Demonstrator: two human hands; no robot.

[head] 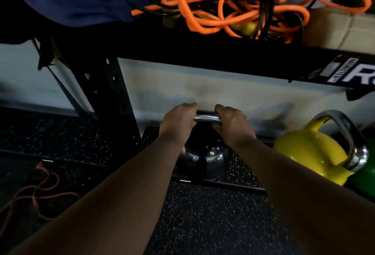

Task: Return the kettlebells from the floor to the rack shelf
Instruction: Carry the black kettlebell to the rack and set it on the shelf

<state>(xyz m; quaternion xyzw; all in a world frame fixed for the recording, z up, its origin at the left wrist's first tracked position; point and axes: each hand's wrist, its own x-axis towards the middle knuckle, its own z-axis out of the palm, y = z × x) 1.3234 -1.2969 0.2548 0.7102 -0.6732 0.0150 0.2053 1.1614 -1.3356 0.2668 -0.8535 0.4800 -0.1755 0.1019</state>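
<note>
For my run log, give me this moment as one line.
step: gripping | left hand and right hand: both on black kettlebell handle | yellow kettlebell: right, untouched

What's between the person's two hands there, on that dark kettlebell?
In the head view, a short bare stretch of the black kettlebell's shiny metal handle shows between the left hand and right hand. Both hands grip it.

Two bare forearms, no sleeves in view; the left hand (pixel 178 119) and right hand (pixel 231 121) carry no gloves, rings or watch.
</note>
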